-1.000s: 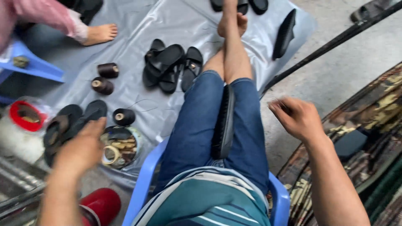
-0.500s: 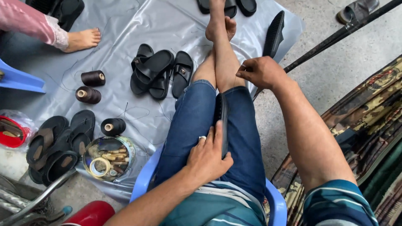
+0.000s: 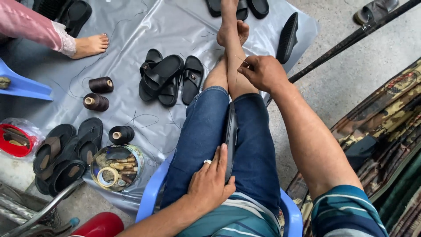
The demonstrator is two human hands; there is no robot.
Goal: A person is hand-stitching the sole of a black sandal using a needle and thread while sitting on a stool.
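Seated person pinning a black sandal sole (image 3: pixel 230 131) between denim-clad thighs, pulling thread w/ other hand.

Sole is mostly hiding in the gap btw the legs, only its edge showing; needle/thread (image 3: pixel 239 70) is hair-thin, hard to make out, can't tell where it's meeting the sole. Left hand (image 3: pixel 213 182) is lying flat, fingers together, pressing on left thigh and touching sole's near end. Right hand (image 3: pixel 262 72) is closing in a pinch on the thread, well fwd of the sole, over the shins. Blue plastic chair (image 3: pixel 151 193) is cut off at frame bottom. Grey plastic sheet (image 3: pixel 175 22) is carrying black sandals (image 3: pixel 169 79), thread spools (image 3: pixel 100 84), a tin of bits (image 3: pixel 116 166); bare sheet stays open near another person's foot (image 3: pixel 90 45), concrete open at right.
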